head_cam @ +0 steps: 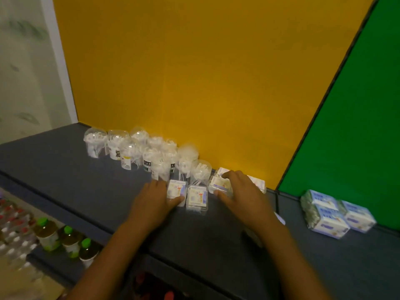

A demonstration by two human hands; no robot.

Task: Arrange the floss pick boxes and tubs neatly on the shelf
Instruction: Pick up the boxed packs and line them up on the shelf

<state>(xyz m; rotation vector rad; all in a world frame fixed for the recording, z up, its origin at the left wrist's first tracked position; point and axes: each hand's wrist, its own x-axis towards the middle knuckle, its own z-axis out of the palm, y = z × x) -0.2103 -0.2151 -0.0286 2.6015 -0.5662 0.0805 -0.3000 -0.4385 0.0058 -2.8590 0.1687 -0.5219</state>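
Small clear-plastic floss pick boxes (177,190) lie on the dark grey shelf (65,169), just right of the clear round tubs (138,148). The left hand (151,195) pinches one box; the right hand (240,191) grips another. Lining up the boxes seems underway; squaring them into a row comes next.

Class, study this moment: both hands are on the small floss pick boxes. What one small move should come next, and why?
Probably slide the box under the left hand rightward against the middle box. The boxes lie at uneven angles with gaps, while the right hand already grips the right box beside the tubs.
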